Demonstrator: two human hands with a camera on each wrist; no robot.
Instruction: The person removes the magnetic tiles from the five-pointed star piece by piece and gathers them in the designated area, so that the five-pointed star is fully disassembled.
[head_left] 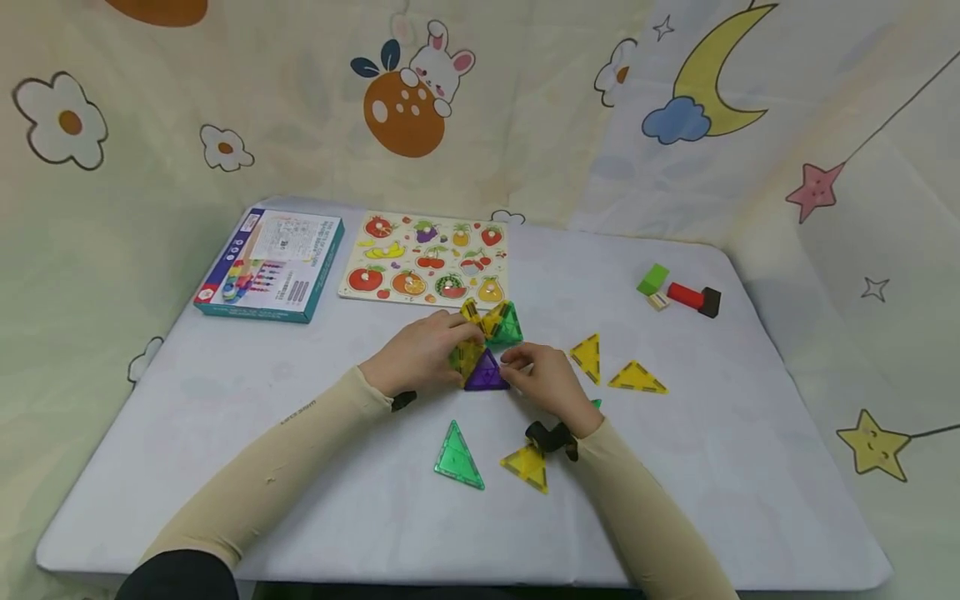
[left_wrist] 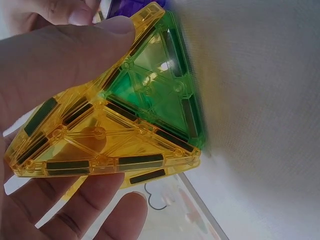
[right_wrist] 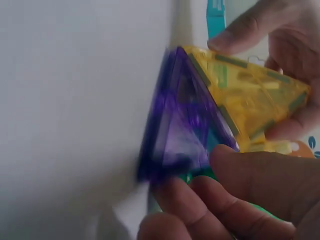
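We find the tile cluster point(head_left: 486, 337) at mid-desk point(head_left: 750, 467). Left hand point(head_left: 420, 354) grips its yellow tiles; right hand point(head_left: 546, 379) pinches the purple tile point(head_left: 485, 373). We advise steadying the cluster and aligning edges squarely.

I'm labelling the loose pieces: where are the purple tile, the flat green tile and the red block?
purple tile point(head_left: 485, 375), head view, its face.
flat green tile point(head_left: 457, 455), head view, its centre.
red block point(head_left: 685, 295), head view, its top.
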